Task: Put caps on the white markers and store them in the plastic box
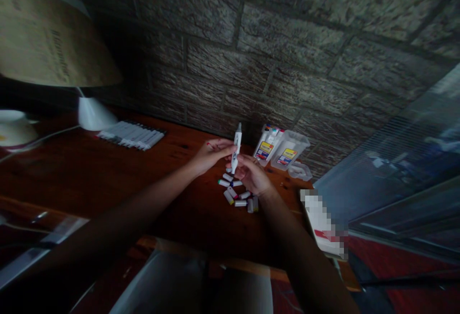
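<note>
A white marker [236, 148] stands nearly upright between my two hands above the table. My left hand [212, 155] pinches its middle from the left, with the thumb pressed along the barrel. The fingers of my right hand [253, 174] close on its lower part from the right. Dark print shows on the barrel. Below the hands lie several loose marker caps [240, 203], white with coloured ends such as green, yellow and red. My right hand partly hides some of them.
A row of several white markers [132, 134] lies at the back left, beside a lamp [92, 112]. Against the wall stand a clear box with markers [265, 146] and another clear box [287, 151]. A clear lid [300, 171] lies nearby. A cup [16, 129] is far left.
</note>
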{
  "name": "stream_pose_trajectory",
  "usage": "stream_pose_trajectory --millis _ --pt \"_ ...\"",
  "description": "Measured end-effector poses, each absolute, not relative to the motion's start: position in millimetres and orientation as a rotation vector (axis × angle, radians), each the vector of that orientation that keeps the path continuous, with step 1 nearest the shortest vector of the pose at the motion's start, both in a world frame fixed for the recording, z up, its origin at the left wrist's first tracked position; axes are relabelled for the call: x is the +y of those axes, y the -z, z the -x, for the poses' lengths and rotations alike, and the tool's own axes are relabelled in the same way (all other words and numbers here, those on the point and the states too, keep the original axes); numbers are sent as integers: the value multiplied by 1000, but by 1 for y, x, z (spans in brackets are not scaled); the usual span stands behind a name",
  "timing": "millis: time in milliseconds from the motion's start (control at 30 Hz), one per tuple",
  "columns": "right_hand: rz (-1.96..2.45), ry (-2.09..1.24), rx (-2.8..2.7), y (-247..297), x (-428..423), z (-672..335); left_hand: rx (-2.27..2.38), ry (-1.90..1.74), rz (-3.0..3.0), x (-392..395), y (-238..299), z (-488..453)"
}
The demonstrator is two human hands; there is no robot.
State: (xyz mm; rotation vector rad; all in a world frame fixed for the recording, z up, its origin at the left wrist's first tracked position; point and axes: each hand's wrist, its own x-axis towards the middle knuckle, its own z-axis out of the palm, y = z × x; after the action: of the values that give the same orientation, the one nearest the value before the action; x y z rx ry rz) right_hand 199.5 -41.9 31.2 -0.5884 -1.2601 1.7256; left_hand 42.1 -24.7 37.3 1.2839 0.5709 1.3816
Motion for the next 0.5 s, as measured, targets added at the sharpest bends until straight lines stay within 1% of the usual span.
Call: stream_pose_trajectory --millis 500 --pt "630 -1675 -1334 -31 -40 -202 539 -1282 -1359 -22 -36 -37"
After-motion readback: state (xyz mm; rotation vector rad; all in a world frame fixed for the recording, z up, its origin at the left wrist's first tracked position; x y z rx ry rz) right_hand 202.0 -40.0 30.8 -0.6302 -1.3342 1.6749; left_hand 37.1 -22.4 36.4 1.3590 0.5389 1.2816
